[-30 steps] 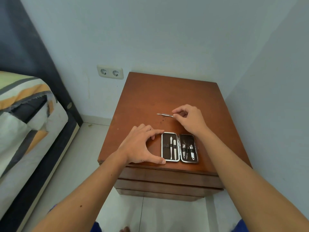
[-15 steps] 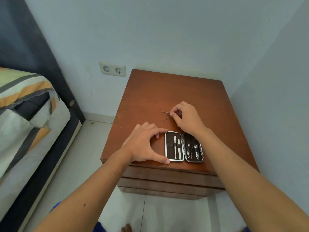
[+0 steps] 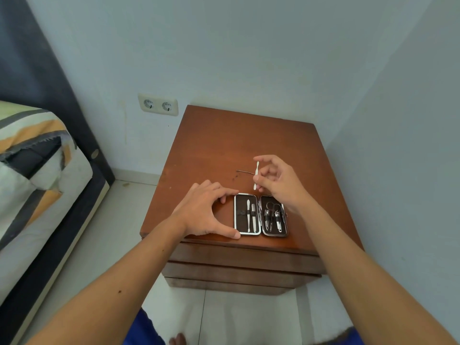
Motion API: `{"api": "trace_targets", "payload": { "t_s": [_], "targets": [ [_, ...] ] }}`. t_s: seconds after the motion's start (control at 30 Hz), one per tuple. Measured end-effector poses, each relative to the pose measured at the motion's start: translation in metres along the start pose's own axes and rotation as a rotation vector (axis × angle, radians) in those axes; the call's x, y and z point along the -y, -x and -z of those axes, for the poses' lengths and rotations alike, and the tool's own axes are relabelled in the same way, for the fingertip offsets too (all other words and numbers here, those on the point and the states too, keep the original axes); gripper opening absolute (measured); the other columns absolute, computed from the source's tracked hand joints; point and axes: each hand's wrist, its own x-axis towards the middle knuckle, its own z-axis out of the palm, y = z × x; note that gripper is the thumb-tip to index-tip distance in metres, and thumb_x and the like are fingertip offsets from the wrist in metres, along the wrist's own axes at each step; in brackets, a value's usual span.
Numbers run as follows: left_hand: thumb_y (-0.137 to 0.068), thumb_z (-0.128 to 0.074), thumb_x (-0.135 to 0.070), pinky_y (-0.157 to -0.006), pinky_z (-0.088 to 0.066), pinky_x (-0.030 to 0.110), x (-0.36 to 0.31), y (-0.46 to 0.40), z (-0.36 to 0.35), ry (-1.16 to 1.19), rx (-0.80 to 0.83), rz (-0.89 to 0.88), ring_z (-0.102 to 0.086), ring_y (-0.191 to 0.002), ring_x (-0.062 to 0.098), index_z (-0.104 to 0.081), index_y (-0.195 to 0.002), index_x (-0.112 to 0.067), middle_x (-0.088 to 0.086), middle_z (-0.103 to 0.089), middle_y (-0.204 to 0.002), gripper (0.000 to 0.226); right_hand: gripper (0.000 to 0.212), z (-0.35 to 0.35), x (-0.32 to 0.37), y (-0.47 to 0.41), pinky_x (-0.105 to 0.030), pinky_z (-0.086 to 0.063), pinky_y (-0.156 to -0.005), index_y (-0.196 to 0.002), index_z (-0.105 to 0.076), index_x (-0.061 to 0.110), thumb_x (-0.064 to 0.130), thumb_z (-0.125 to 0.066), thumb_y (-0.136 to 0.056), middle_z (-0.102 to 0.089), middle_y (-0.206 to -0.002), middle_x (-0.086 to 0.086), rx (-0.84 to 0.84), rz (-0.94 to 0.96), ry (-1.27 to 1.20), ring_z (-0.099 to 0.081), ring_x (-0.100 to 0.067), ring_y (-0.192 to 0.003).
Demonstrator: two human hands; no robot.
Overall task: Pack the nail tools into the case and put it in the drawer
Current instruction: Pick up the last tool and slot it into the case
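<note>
An open nail-tool case (image 3: pixel 260 215) lies flat near the front edge of the wooden nightstand (image 3: pixel 224 145). Its left half holds two slim metal tools, its right half scissors and clippers. My left hand (image 3: pixel 206 211) brackets the case's left side, forefinger at the far corner and thumb at the near corner. My right hand (image 3: pixel 276 180) is raised just behind the case and pinches a slim silver tool (image 3: pixel 256 175), held roughly upright. A thin dark shadow of that tool falls on the wood to its left.
The nightstand's drawer fronts (image 3: pixel 244 265) are shut below the top. A wall stands close on the right. A double socket (image 3: pixel 158 105) sits on the back wall. A bed with a patterned cover (image 3: pixel 37 170) is at the left, tiled floor between.
My right hand has picked the silver tool up off the nightstand top and lifted it, turning it from lying flat to upright. My left hand stays at the case.
</note>
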Motion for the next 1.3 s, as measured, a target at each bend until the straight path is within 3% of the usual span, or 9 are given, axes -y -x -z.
{"api": "trace_targets", "payload": {
  "t_s": [0.1,0.27,0.4,0.57,0.97,1.3],
  "targets": [
    [-0.052,-0.072,-0.096,-0.090,-0.036,0.031,-0.001,0.001,0.000,0.004,-0.005,-0.002,-0.043,-0.099,0.004,-0.052,-0.147,-0.045,-0.025,-0.049,-0.102,0.110,0.044,-0.001,0.002,0.012,-0.039,-0.062,-0.079,-0.130,-0.061,0.020,0.000,-0.075,-0.093,-0.071,-0.090,-0.021,0.021,-0.021,-0.014,-0.071,-0.025,-0.076],
    [-0.050,-0.076,-0.093,-0.091,-0.036,0.030,-0.001,0.001,0.000,0.022,-0.021,0.003,-0.044,-0.099,0.005,-0.055,-0.145,-0.045,-0.024,-0.050,-0.101,0.108,0.038,-0.011,-0.006,0.023,-0.037,-0.058,-0.074,-0.118,-0.064,0.029,0.009,-0.080,-0.091,-0.074,-0.083,-0.007,0.046,-0.020,0.057,-0.066,-0.019,-0.070],
    [-0.050,-0.076,-0.094,-0.092,-0.037,0.031,0.000,0.001,-0.002,0.029,-0.034,0.002,-0.045,-0.099,0.005,-0.056,-0.144,-0.045,-0.024,-0.050,-0.101,0.108,0.049,-0.018,-0.007,0.024,-0.034,-0.055,-0.073,-0.127,-0.064,0.039,0.011,-0.081,-0.090,-0.076,-0.085,-0.008,0.028,0.010,0.062,-0.062,-0.013,-0.069],
    [-0.050,-0.078,-0.091,-0.092,-0.036,0.030,0.000,0.002,-0.003,0.036,-0.046,0.001,-0.045,-0.100,0.005,-0.058,-0.143,-0.043,-0.025,-0.051,-0.101,0.106,0.039,-0.020,-0.009,0.025,-0.044,-0.058,-0.079,-0.117,-0.066,0.042,0.019,-0.082,-0.090,-0.078,-0.087,-0.006,0.018,0.026,0.119,-0.060,-0.015,-0.072],
    [-0.051,-0.078,-0.091,-0.091,-0.035,0.028,0.001,0.003,-0.004,0.064,-0.057,0.007,-0.045,-0.101,0.002,-0.060,-0.140,-0.041,-0.026,-0.052,-0.103,0.104,0.035,-0.026,-0.015,0.027,-0.024,-0.049,-0.060,-0.111,-0.069,0.030,0.024,-0.089,-0.083,-0.078,-0.080,0.005,0.010,0.047,0.212,-0.050,-0.009,-0.060],
    [-0.052,-0.078,-0.091,-0.090,-0.033,0.027,0.002,0.002,-0.003,0.060,-0.049,0.011,-0.045,-0.101,0.003,-0.060,-0.140,-0.041,-0.026,-0.051,-0.103,0.102,0.049,-0.019,-0.008,0.028,-0.013,-0.039,-0.074,-0.120,-0.072,0.031,0.042,-0.091,-0.076,-0.055,-0.109,0.011,0.137,0.129,0.577,-0.053,0.004,-0.082]
  ]
}}
